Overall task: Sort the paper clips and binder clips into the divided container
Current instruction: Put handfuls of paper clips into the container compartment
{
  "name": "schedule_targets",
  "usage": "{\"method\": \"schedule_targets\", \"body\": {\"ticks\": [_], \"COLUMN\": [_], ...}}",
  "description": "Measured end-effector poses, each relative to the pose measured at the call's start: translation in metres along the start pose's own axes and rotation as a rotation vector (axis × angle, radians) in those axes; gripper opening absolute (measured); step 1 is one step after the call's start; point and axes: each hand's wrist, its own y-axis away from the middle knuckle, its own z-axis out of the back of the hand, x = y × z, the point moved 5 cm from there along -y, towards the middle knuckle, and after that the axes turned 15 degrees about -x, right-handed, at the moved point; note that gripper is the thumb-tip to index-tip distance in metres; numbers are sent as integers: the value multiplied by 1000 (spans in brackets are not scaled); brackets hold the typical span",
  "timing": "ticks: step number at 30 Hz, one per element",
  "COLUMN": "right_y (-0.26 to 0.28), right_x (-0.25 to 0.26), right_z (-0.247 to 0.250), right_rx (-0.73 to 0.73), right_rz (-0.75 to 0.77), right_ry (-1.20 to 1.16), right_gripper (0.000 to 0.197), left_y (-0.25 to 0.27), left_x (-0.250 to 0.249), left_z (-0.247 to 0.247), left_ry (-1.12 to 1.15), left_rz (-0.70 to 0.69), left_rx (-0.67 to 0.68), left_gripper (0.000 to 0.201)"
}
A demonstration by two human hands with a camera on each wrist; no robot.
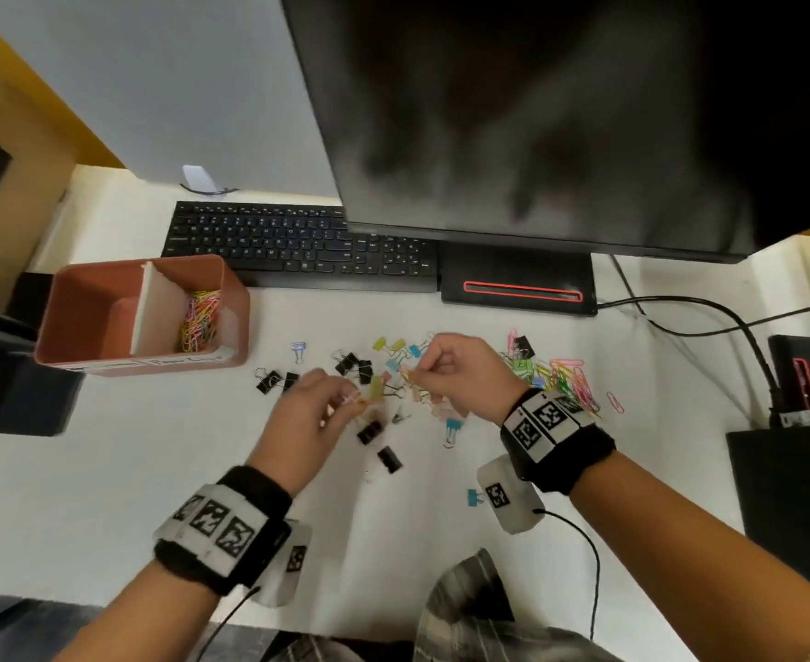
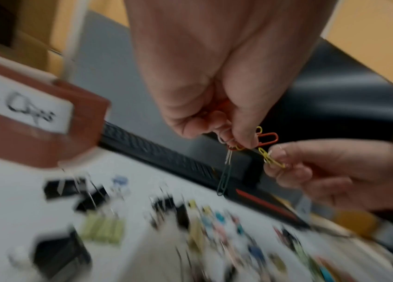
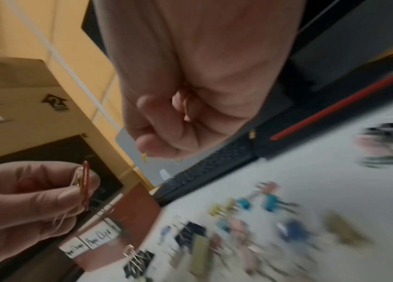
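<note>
A red-brown divided container (image 1: 82, 308) stands at the left of the desk; its right compartment holds coloured paper clips (image 1: 197, 320). Black binder clips (image 1: 269, 380) and coloured binder clips (image 1: 395, 348) lie scattered mid-desk, with a pile of paper clips (image 1: 567, 379) to the right. My left hand (image 1: 345, 398) hovers over the scatter and pinches a small bunch of paper clips (image 2: 266, 137), a green paper clip (image 2: 224, 179) dangling from it. My right hand (image 1: 417, 370), close beside it, pinches a yellow paper clip (image 2: 271, 158) that reaches toward the bunch.
A black keyboard (image 1: 297, 246) and a monitor base (image 1: 517, 289) lie behind the clips, under a large monitor (image 1: 536, 112). Cables (image 1: 728, 322) run to a black box (image 1: 794, 494) at the right. A cardboard box (image 1: 6, 150) stands at the far left.
</note>
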Motion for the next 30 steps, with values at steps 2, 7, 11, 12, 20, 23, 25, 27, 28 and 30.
{"method": "schedule_targets", "body": {"ticks": [2,7,11,12,20,23,25,27,28,30], "right_y": [-15,-57,-85,-90,-88,-62,-41,-21,-10,13], "right_x": [32,104,129,129,125,106,76,37,16,-23], "right_z": [-32,-134,-209,-223,-220,-167,-120,-68,-40,12], "right_rx": [34,49,36,38,29,4,-52,-134,-180,-276], "right_rz": [53,137,148,112,186,183,148,104,70,0], "right_ry": [-38,-39,86,110,220,142,179,283,333,409], "right_gripper": [17,22,9,4,22,12,9,9,10,11], "left_y": [-13,-57,-91,-96,-99,-89,-80,-70,-63,-47], "left_x": [18,84,133,143,141,112,88,63,51,28], "left_z": [45,130,149,147,129,119,97,66,46,7], "left_ry": [14,-50,-69,-81,100,207,267,280,281,259], "left_rz": [82,298,428,464,455,363,308,256,245,212], "left_rx": [-102,-263,-233,-205,-11,-4,63,161,220,334], "left_gripper": [6,9,9,10,35,25,16,13,13,13]}}
